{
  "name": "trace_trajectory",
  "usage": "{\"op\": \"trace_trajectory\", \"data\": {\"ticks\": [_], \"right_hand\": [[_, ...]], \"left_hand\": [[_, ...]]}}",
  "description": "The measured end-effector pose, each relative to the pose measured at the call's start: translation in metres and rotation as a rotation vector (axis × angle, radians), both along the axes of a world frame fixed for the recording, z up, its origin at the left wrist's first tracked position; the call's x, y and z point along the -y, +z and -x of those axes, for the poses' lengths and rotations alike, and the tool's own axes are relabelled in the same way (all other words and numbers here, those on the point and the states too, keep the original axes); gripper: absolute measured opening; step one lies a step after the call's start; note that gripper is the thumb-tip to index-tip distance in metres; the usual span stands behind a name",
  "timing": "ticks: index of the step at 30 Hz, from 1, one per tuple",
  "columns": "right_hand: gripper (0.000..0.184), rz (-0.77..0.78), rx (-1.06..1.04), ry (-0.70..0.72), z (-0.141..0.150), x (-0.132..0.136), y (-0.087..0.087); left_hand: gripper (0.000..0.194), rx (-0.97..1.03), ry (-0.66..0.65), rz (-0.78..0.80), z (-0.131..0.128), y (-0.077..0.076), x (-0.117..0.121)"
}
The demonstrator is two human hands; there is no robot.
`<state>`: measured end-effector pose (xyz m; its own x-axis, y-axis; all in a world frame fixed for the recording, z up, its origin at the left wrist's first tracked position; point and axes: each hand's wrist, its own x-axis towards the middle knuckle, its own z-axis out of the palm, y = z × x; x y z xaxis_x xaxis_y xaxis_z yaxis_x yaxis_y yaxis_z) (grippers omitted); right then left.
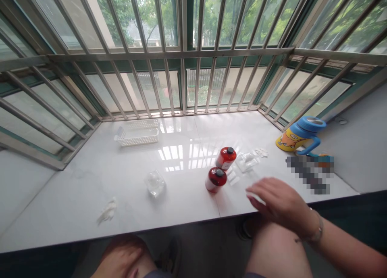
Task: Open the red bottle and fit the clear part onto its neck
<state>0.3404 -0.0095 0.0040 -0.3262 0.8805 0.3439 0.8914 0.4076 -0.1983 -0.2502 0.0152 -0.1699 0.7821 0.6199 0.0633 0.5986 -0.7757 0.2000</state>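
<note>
My right hand (276, 201) hovers over the front edge of the counter, slightly blurred, with a bracelet at the wrist. Its fingers are loosely curved, and a gap shows between them and the thumb; I see nothing held. Left of it stand two red bottles with black caps, a front one (215, 181) and one just behind (226, 158), close together. Resting on my left knee is my left hand (122, 256), laid flat with nothing visible in it; the bottom edge cuts part of it off.
Clear crumpled plastic (248, 161) lies right of the bottles, another clear crumpled piece (155, 184) to their left. A white crumpled tissue (107, 211) is near the front left. Behind are a white perforated basket (137, 137), a blue-yellow flask (298, 136) and barred windows.
</note>
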Motion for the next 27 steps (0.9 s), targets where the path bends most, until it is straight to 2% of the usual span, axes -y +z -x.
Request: {"op": "trace_trajectory", "data": {"ticks": [2, 3, 5, 7, 10, 15, 21, 27], "right_hand": [[0.030, -0.041, 0.067, -0.123, -0.007, -0.056, 0.033], [0.036, -0.016, 0.108, -0.163, -0.011, -0.082, 0.042], [0.042, 0.097, 0.172, -0.192, -0.015, -0.124, 0.045], [0.038, 0.233, 0.180, -0.195, -0.018, -0.152, 0.038], [0.034, 0.301, 0.165, -0.202, -0.018, -0.173, 0.028], [0.030, 0.266, 0.238, -0.160, -0.007, -0.199, 0.033], [0.028, 0.252, 0.252, -0.122, 0.026, -0.260, 0.034], [0.038, 0.264, 0.189, -0.124, 0.062, -0.315, 0.032]], "left_hand": [[0.044, 0.000, -0.006, 0.011, 0.000, 0.000, 0.000], [0.045, -0.001, -0.008, 0.018, 0.000, -0.001, 0.001], [0.045, -0.006, 0.000, 0.028, 0.000, -0.003, 0.002], [0.045, -0.009, 0.018, 0.027, 0.000, -0.004, 0.003], [0.041, -0.003, 0.029, 0.016, -0.003, -0.001, 0.004], [0.037, -0.003, 0.027, 0.039, -0.010, 0.010, 0.003], [0.040, -0.015, 0.014, 0.050, -0.007, 0.009, -0.001], [0.052, -0.038, -0.113, 0.072, 0.004, 0.009, -0.012]]}}
